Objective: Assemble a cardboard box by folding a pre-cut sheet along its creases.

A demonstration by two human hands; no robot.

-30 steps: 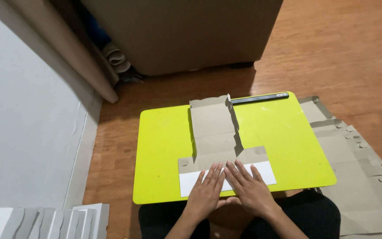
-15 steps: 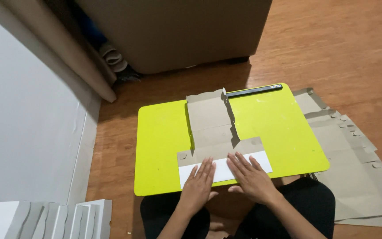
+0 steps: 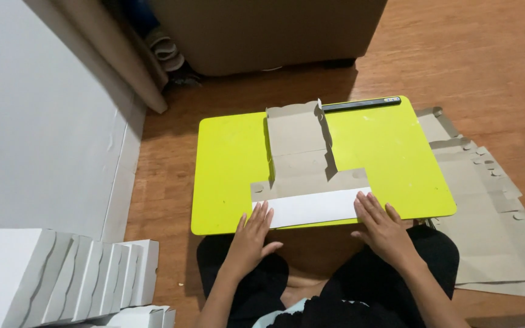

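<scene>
Yellow-green table (image 3: pixel 390 158): hands have slid apart along the folded white flap (image 3: pixel 314 208) of the cardboard blank (image 3: pixel 302 152); left hand (image 3: pixel 251 234) and right hand (image 3: pixel 384 226) press flat, fingers extended, creasing it.

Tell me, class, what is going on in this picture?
A seated person presses both hands flat on a flat cardboard box blank lying on a lime-green lap table. The left hand and right hand hold down the ends of its folded-over white flap. A black ruler lies at the table's far edge, more blanks on the floor, finished white boxes stacked to the left.
</scene>
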